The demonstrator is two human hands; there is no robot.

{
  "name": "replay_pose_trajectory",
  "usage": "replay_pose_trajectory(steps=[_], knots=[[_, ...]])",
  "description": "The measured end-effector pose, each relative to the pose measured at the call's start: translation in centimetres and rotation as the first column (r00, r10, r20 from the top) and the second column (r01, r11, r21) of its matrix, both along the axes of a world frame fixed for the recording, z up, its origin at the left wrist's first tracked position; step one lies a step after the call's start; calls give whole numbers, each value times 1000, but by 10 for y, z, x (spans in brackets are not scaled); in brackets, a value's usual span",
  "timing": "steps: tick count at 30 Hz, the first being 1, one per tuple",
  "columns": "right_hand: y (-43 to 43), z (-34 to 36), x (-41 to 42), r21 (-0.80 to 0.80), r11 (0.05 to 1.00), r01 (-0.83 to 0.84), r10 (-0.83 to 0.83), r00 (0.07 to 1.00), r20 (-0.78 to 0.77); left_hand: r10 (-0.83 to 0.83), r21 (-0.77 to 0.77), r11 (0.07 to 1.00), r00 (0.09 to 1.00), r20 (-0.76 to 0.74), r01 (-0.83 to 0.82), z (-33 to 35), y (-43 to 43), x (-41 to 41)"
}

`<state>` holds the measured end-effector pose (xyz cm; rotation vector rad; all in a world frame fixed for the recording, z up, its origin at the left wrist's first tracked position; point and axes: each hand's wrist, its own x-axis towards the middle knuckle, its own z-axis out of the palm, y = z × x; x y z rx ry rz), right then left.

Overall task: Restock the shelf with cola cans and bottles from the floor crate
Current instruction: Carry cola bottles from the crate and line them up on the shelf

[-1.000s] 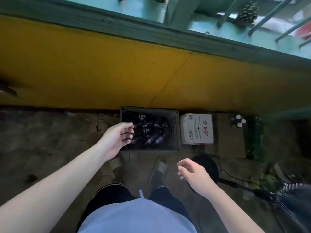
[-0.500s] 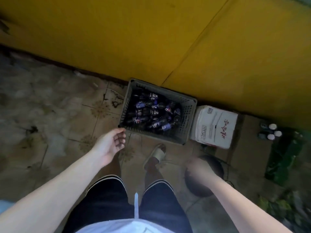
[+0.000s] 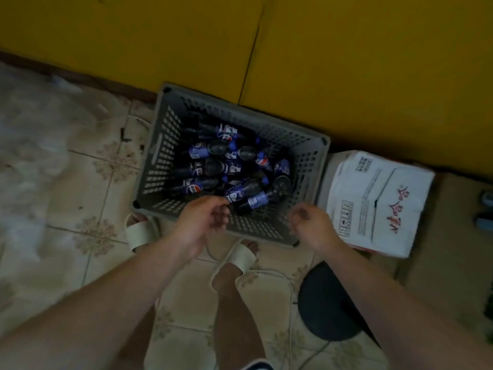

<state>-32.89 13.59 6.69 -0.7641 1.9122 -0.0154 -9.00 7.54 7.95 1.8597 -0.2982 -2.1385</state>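
The crate (image 3: 160, 156) is grey, with rows of little square holes in its walls. The bottles (image 3: 240, 190) in it are dark, almost black, with blue labels. Some labels show a round red, white and blue mark. The wall (image 3: 133, 36) behind is bright yellow with one thin dark line down it. The floor (image 3: 101, 161) has cream tiles with pale brown flower shapes. The box (image 3: 378, 204) is white with red writing and small black print. The sandals (image 3: 140, 231) are cream. The round disc (image 3: 328, 303) is black.
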Motion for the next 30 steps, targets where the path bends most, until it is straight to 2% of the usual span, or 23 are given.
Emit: replay_pose_trajectory(steps=[4, 6, 8, 11, 12, 14, 16, 18, 21, 23, 26, 28, 30], knots=[[-4, -56, 3, -12, 1000, 7, -7, 999, -41, -71, 20, 997, 995, 68, 69, -70, -13, 3], [-2, -83, 6, -10, 1000, -10, 9, 997, -79, -167, -5, 985, 976, 136, 170, -108, -12, 5], [-2, -110, 9, 24, 1000, -4, 7, 993, -115, -319, -61, 939, 922, 219, 340, -146, -8, 7], [-6, -146, 10, 81, 996, 41, -27, 987, -161, -528, -110, 802, 784, 328, 586, -192, -4, 8], [-10, -154, 10, 75, 990, 116, -101, 979, -178, -584, -120, 747, 731, 352, 654, -205, -4, 8], [-20, -170, 8, 29, 970, 242, -230, 948, -219, -666, -150, 612, 608, 432, 777, -230, -6, 8], [-29, -186, 2, 2, 974, 226, -220, 948, -232, -716, -156, 457, 466, 520, 876, -252, -9, 9], [-38, -199, -5, 20, 978, 207, -196, 953, -230, -755, -139, 362, 378, 537, 922, -267, -10, 8], [-52, -214, -11, 83, 952, 296, -272, 937, -218, -810, -145, 263, 300, 504, 954, -286, -16, 2], [-59, -223, -10, 114, 883, 456, -435, 884, -168, -849, -147, 174, 224, 479, 974, -300, -20, -2], [-63, -235, -6, 171, 720, 672, -671, 738, -76, -879, -119, 63, 112, 463, 991, -322, -24, -10], [-66, -240, -5, 182, 685, 705, -709, 703, -55, -877, -84, 14, 53, 478, 996, -333, -23, -16], [-68, -242, -5, 183, 687, 704, -708, 704, -51, -869, -65, -2, 30, 493, 998, -340, -17, -23]])
